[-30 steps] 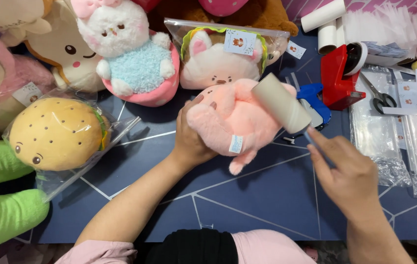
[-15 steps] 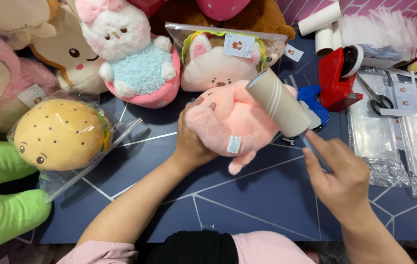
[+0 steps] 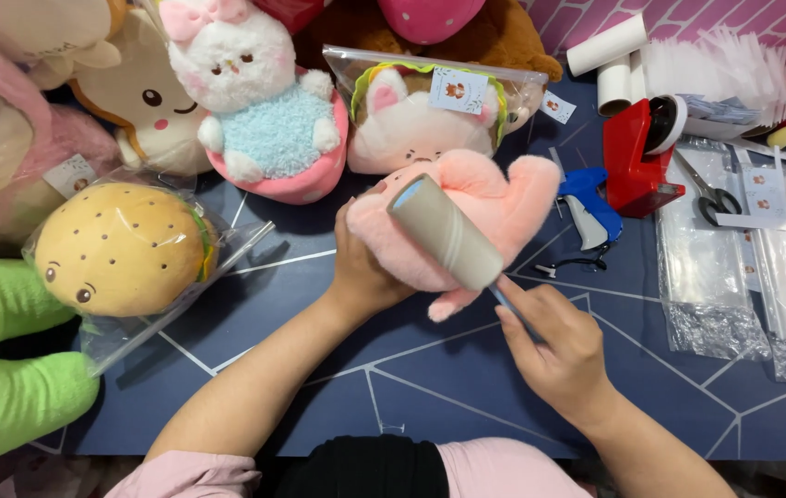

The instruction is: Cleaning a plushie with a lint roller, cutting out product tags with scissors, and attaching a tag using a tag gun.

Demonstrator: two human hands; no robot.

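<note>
The pink plush toy, lying just before the bagged plush, is steadied by the closed left hand while the lint roller, gripped by the right hand, is best rolled lightly along the fur.

Bright, even light is falling from above, casting soft shadows on the table. The clear bags near its right edge are glinting; the far corners are perhaps slightly softening.
</note>
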